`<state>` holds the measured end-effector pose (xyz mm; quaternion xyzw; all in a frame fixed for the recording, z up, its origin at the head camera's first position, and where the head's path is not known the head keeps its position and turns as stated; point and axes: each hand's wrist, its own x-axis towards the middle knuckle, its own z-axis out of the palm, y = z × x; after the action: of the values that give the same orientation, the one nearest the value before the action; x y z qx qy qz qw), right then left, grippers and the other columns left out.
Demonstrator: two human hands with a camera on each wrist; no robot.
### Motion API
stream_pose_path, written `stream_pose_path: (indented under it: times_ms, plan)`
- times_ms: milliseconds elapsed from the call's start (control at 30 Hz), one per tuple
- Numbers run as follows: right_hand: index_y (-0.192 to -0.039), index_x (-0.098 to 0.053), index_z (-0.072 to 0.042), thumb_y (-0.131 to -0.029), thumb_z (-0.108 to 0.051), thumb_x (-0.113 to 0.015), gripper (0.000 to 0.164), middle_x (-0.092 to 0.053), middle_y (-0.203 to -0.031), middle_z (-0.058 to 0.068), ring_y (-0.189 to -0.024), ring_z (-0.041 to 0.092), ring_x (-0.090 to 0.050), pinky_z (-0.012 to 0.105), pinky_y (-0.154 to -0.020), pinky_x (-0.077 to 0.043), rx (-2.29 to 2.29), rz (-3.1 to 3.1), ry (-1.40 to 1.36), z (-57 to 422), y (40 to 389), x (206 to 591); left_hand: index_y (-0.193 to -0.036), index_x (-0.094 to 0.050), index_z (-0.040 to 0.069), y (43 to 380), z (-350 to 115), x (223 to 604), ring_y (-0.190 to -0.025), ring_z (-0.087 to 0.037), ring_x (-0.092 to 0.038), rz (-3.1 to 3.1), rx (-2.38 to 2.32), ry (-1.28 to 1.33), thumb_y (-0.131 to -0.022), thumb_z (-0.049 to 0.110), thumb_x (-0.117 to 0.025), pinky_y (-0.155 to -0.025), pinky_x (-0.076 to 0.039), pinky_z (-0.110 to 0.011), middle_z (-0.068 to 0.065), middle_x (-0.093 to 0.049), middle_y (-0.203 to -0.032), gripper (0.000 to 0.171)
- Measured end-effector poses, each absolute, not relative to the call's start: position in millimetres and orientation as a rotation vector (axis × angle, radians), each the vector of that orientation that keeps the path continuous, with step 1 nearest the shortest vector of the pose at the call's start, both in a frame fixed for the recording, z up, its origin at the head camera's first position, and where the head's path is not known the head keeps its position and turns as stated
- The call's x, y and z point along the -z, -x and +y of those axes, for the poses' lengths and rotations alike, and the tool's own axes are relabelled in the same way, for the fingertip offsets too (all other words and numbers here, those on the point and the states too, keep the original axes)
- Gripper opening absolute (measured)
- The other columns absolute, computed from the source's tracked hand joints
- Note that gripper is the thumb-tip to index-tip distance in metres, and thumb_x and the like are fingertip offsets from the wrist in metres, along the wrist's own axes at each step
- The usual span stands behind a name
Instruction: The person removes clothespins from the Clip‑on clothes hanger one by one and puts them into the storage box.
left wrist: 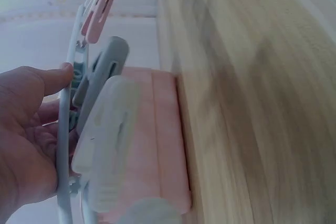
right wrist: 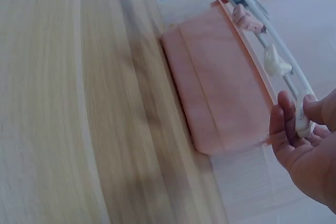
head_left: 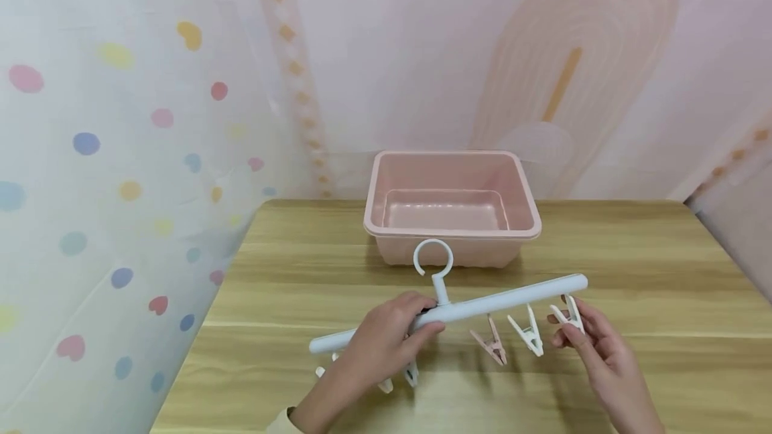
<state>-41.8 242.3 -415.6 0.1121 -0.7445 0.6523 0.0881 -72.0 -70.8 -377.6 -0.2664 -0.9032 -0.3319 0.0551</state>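
Note:
A pale blue clip hanger (head_left: 512,295), its hook pointing up, is held above the table and slopes up toward the right. My left hand (head_left: 386,340) grips the bar around its middle, thumb in front. At the bar's right end, my right hand (head_left: 603,347) pinches a white clip (head_left: 569,317) between thumb and fingers. Another white clip (head_left: 529,337) and a pink clip (head_left: 491,343) hang between the hands. In the left wrist view, a grey-blue clip (left wrist: 107,72) and a whitish clip (left wrist: 113,140) dangle beside the left hand, which partly hides them in the head view.
Behind the hanger, a pink plastic basin (head_left: 452,234) with nothing in it stands at the back of the wooden table (head_left: 289,253). A patterned curtain (head_left: 392,52) hangs behind the table, and a dotted one (head_left: 120,153) along its left side.

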Motion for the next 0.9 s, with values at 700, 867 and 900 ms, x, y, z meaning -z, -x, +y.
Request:
stream_pose_path:
  times_ms: [700, 867, 900]
  plan:
    - [-0.126, -0.049, 0.002, -0.106, 0.008, -0.013, 0.042, -0.064, -0.105, 0.002, -0.074, 0.021, -0.041, 0.035, -0.071, -0.026, -2.475, -1.703, -0.747, 260.9, 50.6, 403.8, -0.105, -0.073, 0.012, 81.6, -86.0, 354.0, -0.084, -0.003, -0.061, -2.750, 1.682, 0.802, -0.095, 0.022, -0.069, -0.075, -0.051, -0.018, -0.003, -0.075, -0.099, 0.015]
    - [-0.123, -0.051, 0.000, -0.106, 0.008, -0.013, 0.043, -0.062, -0.105, -0.001, -0.074, 0.020, -0.039, 0.035, -0.071, -0.024, -2.490, -1.707, -0.775, 262.2, 52.2, 399.1, -0.101, -0.073, 0.012, 81.9, -89.7, 353.9, -0.085, -0.004, -0.060, -2.727, 1.709, 0.800, -0.094, 0.021, -0.071, -0.074, -0.050, -0.019, -0.004, -0.073, -0.094, 0.012]
    - [-0.123, -0.052, -0.002, -0.106, 0.008, -0.014, 0.044, -0.062, -0.104, -0.003, -0.074, 0.020, -0.038, 0.034, -0.071, -0.026, -2.463, -1.735, -0.764, 262.8, 51.9, 397.7, -0.100, -0.073, 0.012, 82.1, -89.6, 354.3, -0.085, -0.004, -0.060, -2.722, 1.710, 0.802, -0.094, 0.021, -0.071, -0.075, -0.050, -0.019, -0.004, -0.073, -0.094, 0.011]
